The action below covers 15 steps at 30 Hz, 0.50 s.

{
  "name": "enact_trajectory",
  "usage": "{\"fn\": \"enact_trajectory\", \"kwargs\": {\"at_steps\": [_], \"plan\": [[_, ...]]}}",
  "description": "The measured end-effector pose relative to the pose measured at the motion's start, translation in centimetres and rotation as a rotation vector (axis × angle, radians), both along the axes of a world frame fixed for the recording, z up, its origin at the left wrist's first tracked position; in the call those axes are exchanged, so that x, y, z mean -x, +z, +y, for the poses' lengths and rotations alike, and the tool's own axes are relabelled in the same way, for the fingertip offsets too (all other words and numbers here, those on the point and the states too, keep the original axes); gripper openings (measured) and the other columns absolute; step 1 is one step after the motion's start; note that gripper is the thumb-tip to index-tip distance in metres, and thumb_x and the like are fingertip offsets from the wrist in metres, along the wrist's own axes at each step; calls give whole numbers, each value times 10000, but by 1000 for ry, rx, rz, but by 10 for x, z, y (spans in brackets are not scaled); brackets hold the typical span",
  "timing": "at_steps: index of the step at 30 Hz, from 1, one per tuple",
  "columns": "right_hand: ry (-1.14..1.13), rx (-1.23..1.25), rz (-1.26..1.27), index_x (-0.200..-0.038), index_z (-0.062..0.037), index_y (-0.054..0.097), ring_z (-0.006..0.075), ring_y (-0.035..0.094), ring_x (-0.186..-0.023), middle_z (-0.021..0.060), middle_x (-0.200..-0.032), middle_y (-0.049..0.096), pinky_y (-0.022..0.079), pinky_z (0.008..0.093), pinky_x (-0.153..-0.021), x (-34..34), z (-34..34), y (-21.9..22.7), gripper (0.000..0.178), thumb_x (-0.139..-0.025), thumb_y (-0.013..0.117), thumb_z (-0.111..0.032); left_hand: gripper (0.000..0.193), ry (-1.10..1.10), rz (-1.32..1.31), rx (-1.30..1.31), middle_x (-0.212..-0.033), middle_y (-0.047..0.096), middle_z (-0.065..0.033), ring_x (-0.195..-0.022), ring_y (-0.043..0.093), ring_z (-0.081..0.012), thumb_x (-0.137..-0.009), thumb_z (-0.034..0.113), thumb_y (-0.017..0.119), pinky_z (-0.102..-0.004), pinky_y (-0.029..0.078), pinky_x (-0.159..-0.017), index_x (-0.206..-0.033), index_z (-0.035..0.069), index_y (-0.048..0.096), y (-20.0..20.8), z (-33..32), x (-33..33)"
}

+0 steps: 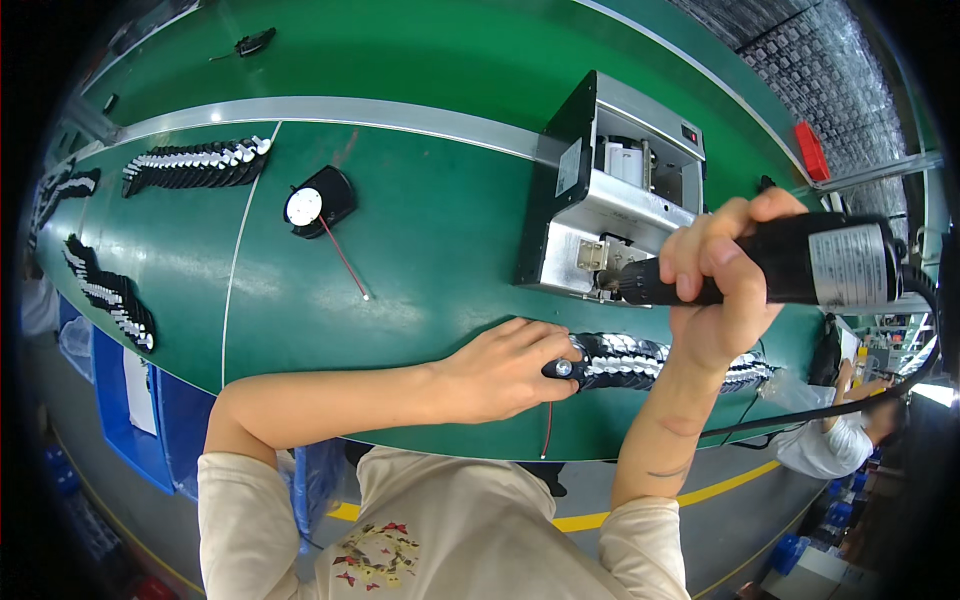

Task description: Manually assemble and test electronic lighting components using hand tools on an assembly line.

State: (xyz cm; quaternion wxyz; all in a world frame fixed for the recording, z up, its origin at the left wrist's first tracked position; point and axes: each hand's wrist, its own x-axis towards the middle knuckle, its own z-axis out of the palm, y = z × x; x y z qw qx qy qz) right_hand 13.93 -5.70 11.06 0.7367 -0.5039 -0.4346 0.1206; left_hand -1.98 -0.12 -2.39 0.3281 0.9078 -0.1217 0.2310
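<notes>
My right hand (pixel 722 262) is wrapped round a black electric screwdriver (pixel 800 262) with a pale label and a thick cable. The screwdriver lies level, its tip pointing left at the metal outlet on the front of the screw feeder (pixel 570 225). Whether the tip touches the outlet cannot be made out. Near the table's front edge, my left hand (pixel 510 370) closes on a small black part (pixel 563 370) with a round silvery spot. A thin red wire trails from under these fingers. Against that part stands a row of black-and-white parts (pixel 625 362), running right behind my right forearm.
A lone black part with a white disc (pixel 304 207) and red wire lies left of centre. More rows of parts (pixel 195 165) stand at the left. Blue bins (pixel 125 400) sit below the left edge. The cable (pixel 850 405) loops at right, where another person (pixel 825 445) works.
</notes>
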Motion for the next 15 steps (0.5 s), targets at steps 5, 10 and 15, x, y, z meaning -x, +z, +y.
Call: {"fn": "enact_trajectory", "kwargs": {"at_steps": [5, 10, 15], "plan": [[104, -59, 91, -1117, -49, 438, 117, 382, -410, 38, -631, 432, 384, 301, -437, 2, -8, -2, 373, -755, 528, -38, 285, -17, 16, 26, -1144, 544, -81, -1134, 519, -293, -745, 137, 680, -403, 449, -910, -1029, 149, 686, 2, 1, 0], [153, -106, 77, -1124, -81, 397, 145, 455, -429, 40, -634, 460, 421, 308, -443, 22, -65, -18, 392, -819, 635, -15, 282, -7, 10, 36, -1141, 549, -78, -1127, 511, -275, -751, 148, 665, -390, 436, -918, -1029, 150, 708, -2, -2, 0], [153, -57, 152, -1090, -72, 398, 155, 466, -445, 53, -647, 477, 440, 323, -460, 31, -86, -26, 393, -805, 663, -16, 173, 40, -18, 46, -1101, 552, -57, -1102, 559, -275, -761, 179, 700, -388, 471, -879, -930, 155, 728, -2, -2, -1]]}}
